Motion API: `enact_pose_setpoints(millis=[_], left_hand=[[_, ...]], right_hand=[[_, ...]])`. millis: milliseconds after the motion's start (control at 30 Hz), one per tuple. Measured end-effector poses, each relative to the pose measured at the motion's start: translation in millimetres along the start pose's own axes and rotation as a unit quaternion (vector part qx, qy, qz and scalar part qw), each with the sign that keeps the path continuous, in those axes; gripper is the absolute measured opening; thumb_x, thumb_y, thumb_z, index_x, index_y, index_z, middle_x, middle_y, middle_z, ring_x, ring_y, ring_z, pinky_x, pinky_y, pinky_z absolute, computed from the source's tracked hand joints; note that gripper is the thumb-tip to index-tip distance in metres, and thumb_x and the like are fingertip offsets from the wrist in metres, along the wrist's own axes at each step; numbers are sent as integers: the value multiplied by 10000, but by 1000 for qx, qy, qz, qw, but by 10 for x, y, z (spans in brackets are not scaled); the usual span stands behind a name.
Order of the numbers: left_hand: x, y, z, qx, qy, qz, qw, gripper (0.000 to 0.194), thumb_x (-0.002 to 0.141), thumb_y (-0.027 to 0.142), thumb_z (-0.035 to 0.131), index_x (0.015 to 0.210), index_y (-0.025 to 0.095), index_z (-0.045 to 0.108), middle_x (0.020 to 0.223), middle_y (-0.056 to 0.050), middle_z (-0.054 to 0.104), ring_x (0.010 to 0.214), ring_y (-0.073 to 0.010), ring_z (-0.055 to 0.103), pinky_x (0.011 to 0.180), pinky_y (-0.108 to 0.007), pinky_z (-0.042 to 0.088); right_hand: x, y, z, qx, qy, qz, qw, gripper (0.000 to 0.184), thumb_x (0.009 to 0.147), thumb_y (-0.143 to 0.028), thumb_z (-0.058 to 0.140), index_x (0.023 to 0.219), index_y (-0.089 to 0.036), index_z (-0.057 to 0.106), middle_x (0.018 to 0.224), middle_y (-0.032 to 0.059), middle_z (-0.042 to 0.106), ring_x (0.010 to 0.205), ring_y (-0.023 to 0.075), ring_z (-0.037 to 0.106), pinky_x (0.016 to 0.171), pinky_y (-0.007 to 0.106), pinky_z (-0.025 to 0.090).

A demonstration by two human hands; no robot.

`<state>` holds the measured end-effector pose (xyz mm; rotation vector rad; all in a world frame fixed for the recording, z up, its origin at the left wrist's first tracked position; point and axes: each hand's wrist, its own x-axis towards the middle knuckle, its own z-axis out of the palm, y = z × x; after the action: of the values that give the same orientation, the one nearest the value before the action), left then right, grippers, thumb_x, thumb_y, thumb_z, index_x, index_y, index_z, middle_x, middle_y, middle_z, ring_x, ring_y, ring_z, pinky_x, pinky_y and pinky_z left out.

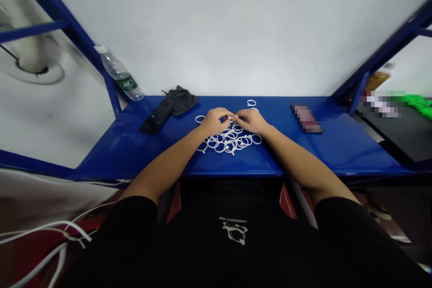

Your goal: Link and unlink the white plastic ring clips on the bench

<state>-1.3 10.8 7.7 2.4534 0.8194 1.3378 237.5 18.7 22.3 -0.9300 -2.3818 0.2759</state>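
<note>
Bottle (118,74) at my ten o'clock, its green label (127,83) illegible. My left hand (216,121) pinches a small white piece (233,117); white rings (219,147) lie toward six o'clock on the worktop (270,162), shirt lettering (232,220) beyond, unclear. My right hand (251,119) pinches it too, fingertips meeting.

The left hand (216,121) and right hand (251,120) are covering part of the white rings (229,146), and the small white piece (232,117) they are pinching is looking too small to identify. 1 far ring (255,109) is hiding partly behind the right hand. Pixelation is blurring the pink object (307,118) on the right. The left edge is cutting off the pipe (29,47) and near cables (50,223).
</note>
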Motion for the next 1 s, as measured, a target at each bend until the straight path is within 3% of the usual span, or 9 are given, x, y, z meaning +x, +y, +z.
enact_pose_setpoints(millis=[233, 533, 700, 767, 867, 1000], left_hand=[[28, -13, 3, 29, 9, -2, 1000, 262, 895, 94, 648, 915, 253, 855, 922, -42, 836, 918, -224, 754, 900, -433, 636], [38, -49, -18, 38, -29, -6, 999, 344, 926, 66, 587, 958, 269, 863, 948, -43, 838, 967, -239, 749, 942, -458, 633], [30, -55, -40, 63, 33, -9, 997, 377, 970, 70, 641, 1253, 247, 816, 1285, -88, 817, 1210, -264, 735, 1119, -528, 586], [22, -94, -48, 80, 34, -30, 996, 346, 990, 118, 682, 1293, 236, 802, 1339, -103, 798, 1257, -273, 719, 1162, -535, 562], [-9, -189, -41, 109, -33, -66, 991, 227, 991, 201, 738, 1193, 228, 838, 1278, -100, 815, 1190, -289, 735, 1126, -535, 577], [-52, -276, -3, 116, -145, -67, 980, 161, 977, 299, 778, 1098, 252, 874, 1203, -88, 835, 1103, -294, 757, 1076, -529, 600]], right_hand=[[5, 10, 49, -1, -16, -35, 999, 447, 1095, -542, 537, 949, -198, 781, 806, 81, 761, 735, 215, 662, 710, 327, 423], [7, -11, 63, -12, -20, -45, 999, 406, 1111, -475, 515, 1013, -199, 796, 869, 103, 800, 791, 241, 696, 742, 342, 457], [8, 108, -23, -33, 44, 32, 998, 343, 1097, -410, 559, 1116, -205, 833, 1001, 110, 846, 859, 249, 732, 798, 348, 506], [1, 207, -93, -62, 80, 83, 991, 325, 1079, -368, 578, 1145, -197, 846, 1026, 124, 852, 883, 266, 742, 813, 359, 522], [-23, 372, -216, -124, 94, 164, 974, 316, 1023, -294, 627, 1217, -191, 854, 1108, 145, 857, 987, 308, 759, 860, 382, 550], [-64, 489, -350, -171, 26, 246, 954, 436, 923, -196, 705, 1342, -194, 828, 1146, 170, 857, 1008, 354, 767, 880, 422, 567]])
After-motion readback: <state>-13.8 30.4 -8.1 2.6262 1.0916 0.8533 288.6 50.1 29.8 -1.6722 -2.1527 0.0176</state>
